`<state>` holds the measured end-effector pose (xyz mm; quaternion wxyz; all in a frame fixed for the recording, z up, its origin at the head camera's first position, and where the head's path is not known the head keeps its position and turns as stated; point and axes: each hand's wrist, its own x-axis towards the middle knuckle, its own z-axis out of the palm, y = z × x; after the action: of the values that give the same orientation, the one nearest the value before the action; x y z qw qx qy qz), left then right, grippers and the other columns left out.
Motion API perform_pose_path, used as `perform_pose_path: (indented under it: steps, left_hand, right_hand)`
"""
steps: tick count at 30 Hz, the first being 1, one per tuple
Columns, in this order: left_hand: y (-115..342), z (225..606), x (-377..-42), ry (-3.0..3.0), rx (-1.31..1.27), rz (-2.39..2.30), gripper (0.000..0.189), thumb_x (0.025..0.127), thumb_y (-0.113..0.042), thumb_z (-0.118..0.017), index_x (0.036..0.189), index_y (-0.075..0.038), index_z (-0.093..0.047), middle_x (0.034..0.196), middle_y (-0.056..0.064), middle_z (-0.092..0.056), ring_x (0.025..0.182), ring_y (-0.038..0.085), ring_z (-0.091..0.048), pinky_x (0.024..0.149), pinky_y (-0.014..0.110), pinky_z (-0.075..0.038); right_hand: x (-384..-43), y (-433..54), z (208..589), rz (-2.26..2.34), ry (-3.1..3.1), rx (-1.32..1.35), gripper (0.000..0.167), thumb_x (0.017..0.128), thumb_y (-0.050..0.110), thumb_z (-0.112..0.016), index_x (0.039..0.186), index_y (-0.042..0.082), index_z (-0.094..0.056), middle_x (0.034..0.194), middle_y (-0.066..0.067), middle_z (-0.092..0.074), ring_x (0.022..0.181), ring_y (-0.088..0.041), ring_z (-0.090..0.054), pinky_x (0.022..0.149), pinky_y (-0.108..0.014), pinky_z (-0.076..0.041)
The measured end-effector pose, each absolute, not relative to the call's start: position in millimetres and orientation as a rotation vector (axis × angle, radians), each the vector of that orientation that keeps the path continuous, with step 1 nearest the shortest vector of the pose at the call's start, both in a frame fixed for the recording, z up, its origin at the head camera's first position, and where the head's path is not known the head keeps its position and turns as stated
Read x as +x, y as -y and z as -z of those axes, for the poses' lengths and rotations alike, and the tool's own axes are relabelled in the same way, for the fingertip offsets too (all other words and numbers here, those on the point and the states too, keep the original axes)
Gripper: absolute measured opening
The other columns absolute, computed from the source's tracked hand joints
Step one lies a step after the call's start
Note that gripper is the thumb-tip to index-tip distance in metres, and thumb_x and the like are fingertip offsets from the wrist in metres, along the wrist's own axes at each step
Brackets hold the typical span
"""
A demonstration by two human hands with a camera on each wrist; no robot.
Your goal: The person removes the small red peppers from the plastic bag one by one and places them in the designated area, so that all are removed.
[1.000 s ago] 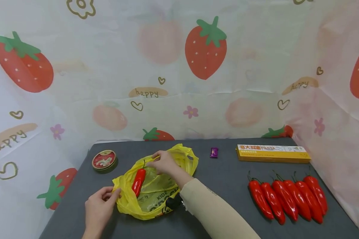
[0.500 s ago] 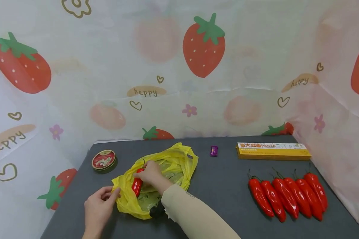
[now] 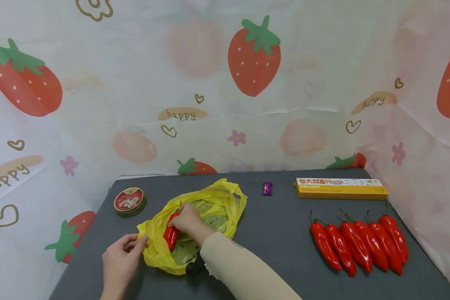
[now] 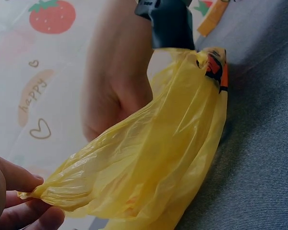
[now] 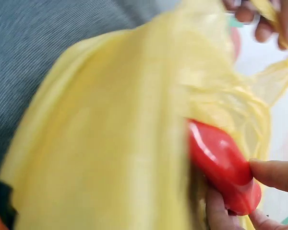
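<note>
A yellow plastic bag (image 3: 157, 254) lies with its mouth spread on the dark table. My left hand (image 3: 119, 260) pinches the bag's left edge between thumb and fingers; the left wrist view shows the plastic (image 4: 110, 167) drawn to a gathered point there. Inside the bag's mouth is a glossy red chili pepper (image 3: 170, 237). My right hand (image 3: 189, 221) reaches in and grips its upper part near the stem. In the right wrist view, thumb and fingers close round the chili (image 5: 221, 160), and the bag's side hides its other end.
Several red chilies (image 3: 356, 246) lie in a row at the right. Behind them is a yellow pasta box (image 3: 341, 191). A small purple-wrapped candy (image 3: 267, 188) sits at the back, and a round red-topped tin (image 3: 129, 201) stands left of the bag. A printed cloth hangs behind.
My right hand has moved left and down from the bag's middle to the chili and taken hold of it. My left hand keeps its pinch on the bag's edge.
</note>
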<state>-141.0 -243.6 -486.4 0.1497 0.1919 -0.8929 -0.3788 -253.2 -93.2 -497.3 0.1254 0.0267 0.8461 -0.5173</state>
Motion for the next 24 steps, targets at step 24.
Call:
perform_pose_path:
  steps: [24]
  left_hand:
    - [245.7,486.3,-141.9,2.573,0.567,1.090,0.035,0.092,-0.039,-0.074,0.101,-0.005,-0.076,0.076,0.002,-0.075,0.060,0.010,-0.059,0.050,0.026,-0.043]
  right_hand:
    - [-257.7,9.9,414.6,1.903,-2.129,-0.165,0.045,0.087,0.010,-0.078,0.130,0.005,-0.062,0.121,-0.016,-0.064,0.096,-0.026,-0.070,0.076,-0.042,-0.061]
